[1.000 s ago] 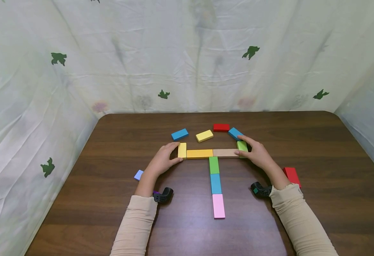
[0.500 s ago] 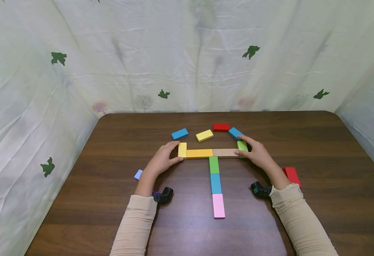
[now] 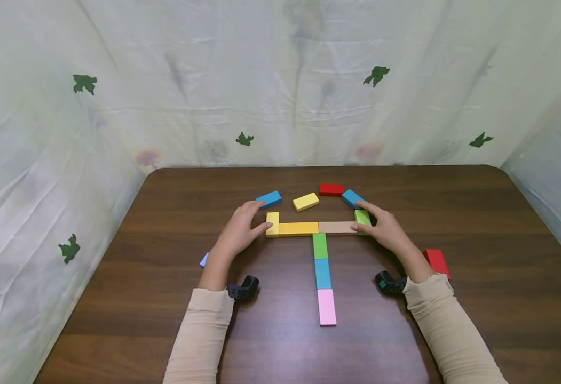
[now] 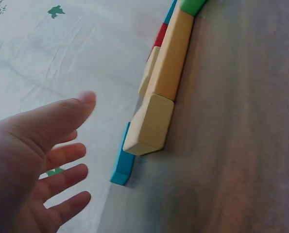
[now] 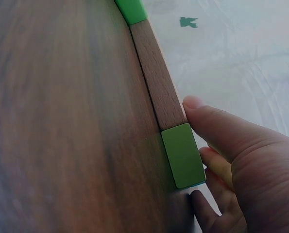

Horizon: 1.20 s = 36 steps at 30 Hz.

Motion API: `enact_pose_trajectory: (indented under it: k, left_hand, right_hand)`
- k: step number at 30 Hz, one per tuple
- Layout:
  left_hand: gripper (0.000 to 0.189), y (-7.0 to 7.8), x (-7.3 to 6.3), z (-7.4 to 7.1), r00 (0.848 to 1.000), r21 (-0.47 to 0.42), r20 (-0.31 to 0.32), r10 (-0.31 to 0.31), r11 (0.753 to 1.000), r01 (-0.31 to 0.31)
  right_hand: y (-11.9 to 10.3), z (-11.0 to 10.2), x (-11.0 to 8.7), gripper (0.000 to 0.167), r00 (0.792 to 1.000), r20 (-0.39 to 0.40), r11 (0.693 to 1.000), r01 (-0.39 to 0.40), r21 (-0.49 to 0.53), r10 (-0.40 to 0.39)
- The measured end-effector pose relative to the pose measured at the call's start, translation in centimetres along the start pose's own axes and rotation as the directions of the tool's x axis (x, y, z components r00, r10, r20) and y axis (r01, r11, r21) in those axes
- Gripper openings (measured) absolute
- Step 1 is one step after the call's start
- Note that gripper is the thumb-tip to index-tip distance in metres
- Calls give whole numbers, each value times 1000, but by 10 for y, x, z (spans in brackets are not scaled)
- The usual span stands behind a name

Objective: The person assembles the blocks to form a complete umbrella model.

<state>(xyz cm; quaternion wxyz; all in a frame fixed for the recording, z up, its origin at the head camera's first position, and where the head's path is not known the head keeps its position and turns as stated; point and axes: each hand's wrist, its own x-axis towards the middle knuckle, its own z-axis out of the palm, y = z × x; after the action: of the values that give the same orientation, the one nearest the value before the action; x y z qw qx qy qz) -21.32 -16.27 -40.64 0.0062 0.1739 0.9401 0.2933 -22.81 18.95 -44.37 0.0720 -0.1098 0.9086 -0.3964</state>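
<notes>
My left hand [image 3: 239, 229] is raised just left of an upright-lying pale yellow block [image 3: 273, 225], its fingers loosely spread and holding nothing. In the left wrist view a gap separates the thumb from that block. My right hand [image 3: 385, 226] holds a green block [image 3: 364, 217] between thumb and fingers at the right end of the row. Between these two blocks lie an orange-yellow block [image 3: 298, 229] and a plain wood block [image 3: 337, 228], end to end. Below their joint runs a column of a green block [image 3: 319, 246], a blue block [image 3: 322, 274] and a pink block [image 3: 326, 307].
Behind the row lie a blue block [image 3: 269, 199], a yellow block [image 3: 306, 201], a red block [image 3: 331, 190] and another blue block [image 3: 352, 198]. A second red block [image 3: 436, 263] sits by the right forearm. A periwinkle block [image 3: 204, 260] is partly behind the left wrist.
My left hand has let go of the pale yellow block and moved slightly left and up off it. The right hand stays at the green block; the blocks keep their arrangement.
</notes>
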Motion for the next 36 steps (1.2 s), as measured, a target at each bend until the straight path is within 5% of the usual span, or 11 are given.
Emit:
enact_pose_trajectory:
  k: [9, 19, 36]
  left_hand:
    - [55, 0, 16, -6, 992, -30, -120, 47, 998, -51]
    - [53, -9, 32, -9, 980, -117, -196, 31, 992, -55]
    - [46, -34, 49, 3, 992, -136, -44, -121, 984, 114]
  right_hand:
    - [0, 0, 0, 72, 1000, -2, 1000, 17, 3, -17]
    - [-2, 0, -1, 71, 1000, -2, 1000, 6, -4, -6]
    - [0, 1, 1, 70, 1000, -10, 1000, 20, -4, -20]
